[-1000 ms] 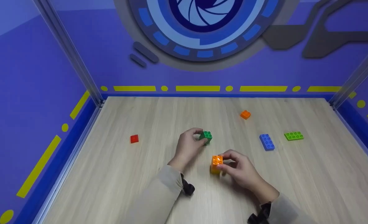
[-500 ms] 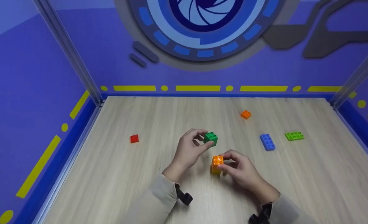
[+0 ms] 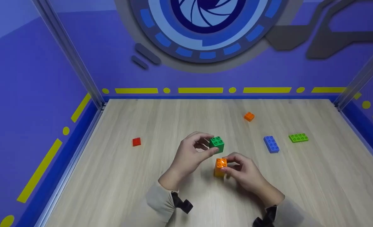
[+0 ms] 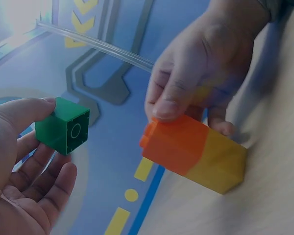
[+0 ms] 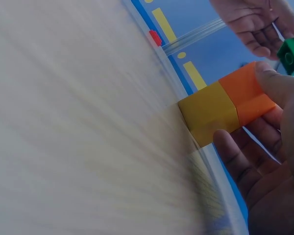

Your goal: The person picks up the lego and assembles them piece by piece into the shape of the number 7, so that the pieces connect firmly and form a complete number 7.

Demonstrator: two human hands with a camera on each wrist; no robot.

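Note:
My left hand (image 3: 189, 154) pinches a green toy brick (image 3: 217, 144) between thumb and fingers, holding it up off the table. In the left wrist view the hollow underside of that green brick (image 4: 77, 129) shows. My right hand (image 3: 244, 173) grips the orange brick (image 3: 221, 163), which sits on top of a yellow brick (image 4: 216, 164). This two-brick stack stands upright on the table, its yellow base on the wood, as the right wrist view shows. The green brick is apart from the stack, just behind and above it.
On the wooden table (image 3: 117, 189) lie a red brick (image 3: 136, 142) at left, a small orange brick (image 3: 249, 116) at the back, and a blue brick (image 3: 271, 144) and a lime green brick (image 3: 298, 137) at right. Purple panels wall the back and sides.
My left hand has lifted the green brick and brought it right and nearer to the stack. My right hand has stayed almost still on the orange brick.

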